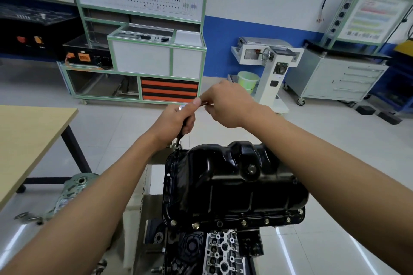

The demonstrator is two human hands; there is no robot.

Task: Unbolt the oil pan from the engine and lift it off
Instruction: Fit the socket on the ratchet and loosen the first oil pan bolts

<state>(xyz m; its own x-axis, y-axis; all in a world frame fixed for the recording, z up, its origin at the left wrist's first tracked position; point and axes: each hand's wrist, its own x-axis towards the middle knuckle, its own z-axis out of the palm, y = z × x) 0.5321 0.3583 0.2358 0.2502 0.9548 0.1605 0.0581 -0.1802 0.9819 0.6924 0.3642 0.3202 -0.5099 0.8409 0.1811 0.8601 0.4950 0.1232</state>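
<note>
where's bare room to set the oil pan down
Wooden table on the left: its visible top is bare. Floor tiles right of the oil pan, toward the drawer cabinet, are open. Crowded: the pan's far left corner, where left hand and right hand hold the wrench.

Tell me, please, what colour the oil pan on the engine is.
The oil pan is glossy black, best seen in the head view.
</note>
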